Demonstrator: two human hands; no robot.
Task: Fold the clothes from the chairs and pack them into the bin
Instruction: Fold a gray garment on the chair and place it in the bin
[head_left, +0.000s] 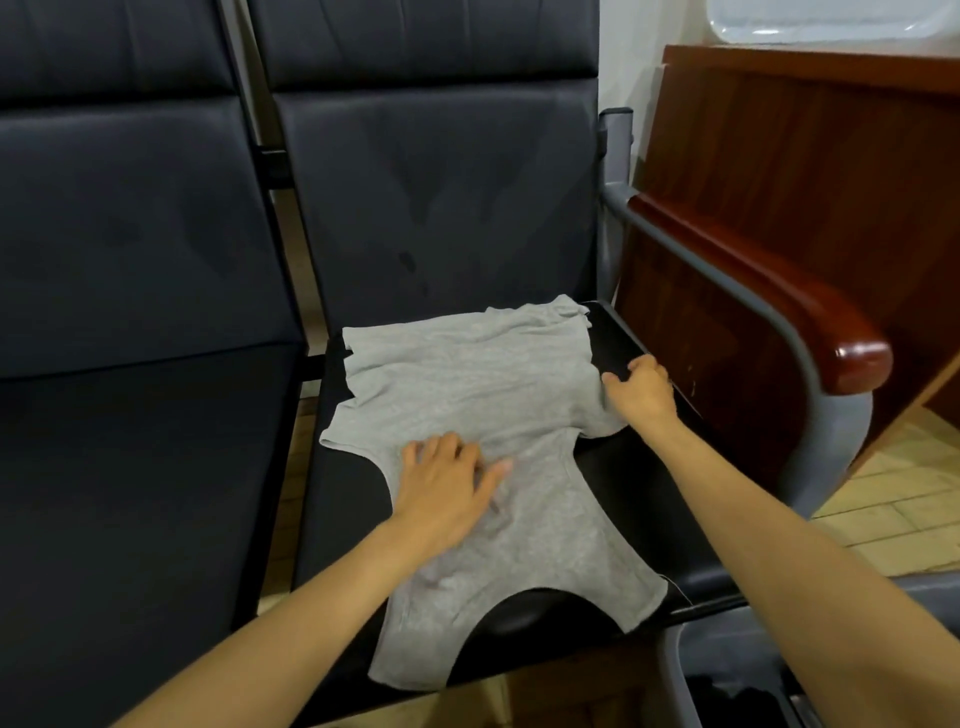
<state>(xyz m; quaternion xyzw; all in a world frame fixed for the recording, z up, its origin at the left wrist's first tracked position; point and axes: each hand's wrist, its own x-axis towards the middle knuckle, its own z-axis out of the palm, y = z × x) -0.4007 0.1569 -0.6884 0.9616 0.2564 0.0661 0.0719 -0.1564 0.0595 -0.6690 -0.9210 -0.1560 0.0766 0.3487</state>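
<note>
At the left of the frame stands a dark padded chair (130, 467), its seat bare. Just right of it, a second dark chair (623, 478) fills the centre, and a grey shirt (467, 384) lies spread flat on its seat, the neckline toward the lower edge of the frame. The left hand (447, 493) rests on the middle of the shirt, fingers straight and spread wide, pressing the cloth. The right hand (644, 395) grips the shirt's right edge with curled fingers. Further right runs a wooden armrest (779, 312) beside a brown wooden cabinet (753, 130). In the lower right corner shows the grey rim of the bin (685, 675), with something dark inside.
</note>
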